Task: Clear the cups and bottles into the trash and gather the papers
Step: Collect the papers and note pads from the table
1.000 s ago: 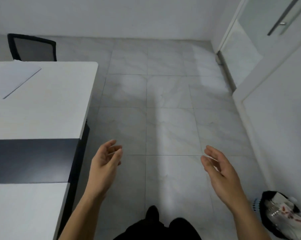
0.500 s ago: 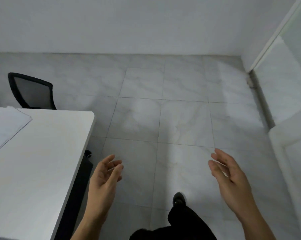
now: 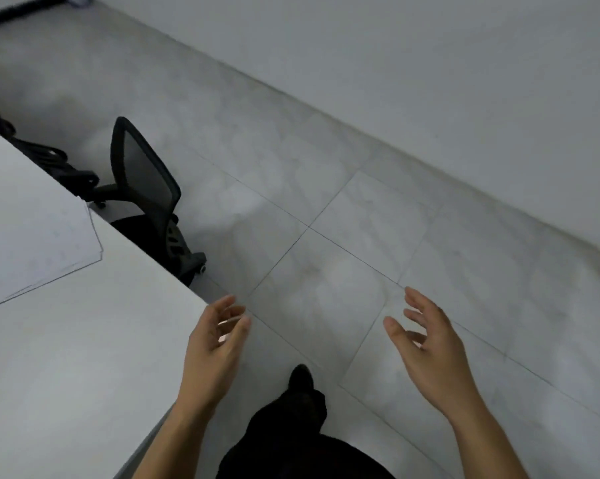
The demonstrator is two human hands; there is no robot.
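Papers (image 3: pixel 32 247) lie flat on the white table (image 3: pixel 67 357) at the left edge of the frame, a thin stack with one corner pointing toward the chair; no cups, bottles or trash bin show anywhere. Both hands are empty. The left hand (image 3: pixel 215 344), low centre, has its fingers loosely apart and slightly bent, beside the table's near corner; whether it touches the edge I cannot tell. The right hand (image 3: pixel 429 344), lower right of centre, is spread and relaxed too, palm turned inward, over bare floor (image 3: pixel 326 264). Held out with nothing in them, the hands look ready for the next pick-up, probably the papers, the only task thing in sight. The table top is smooth and pale. A black mesh-backed chair (image 3: pixel 146 181) stands just beyond its far edge, upper left. Grey marbled tiles run to a plain white wall (image 3: pixel 429 63) across the upper right.
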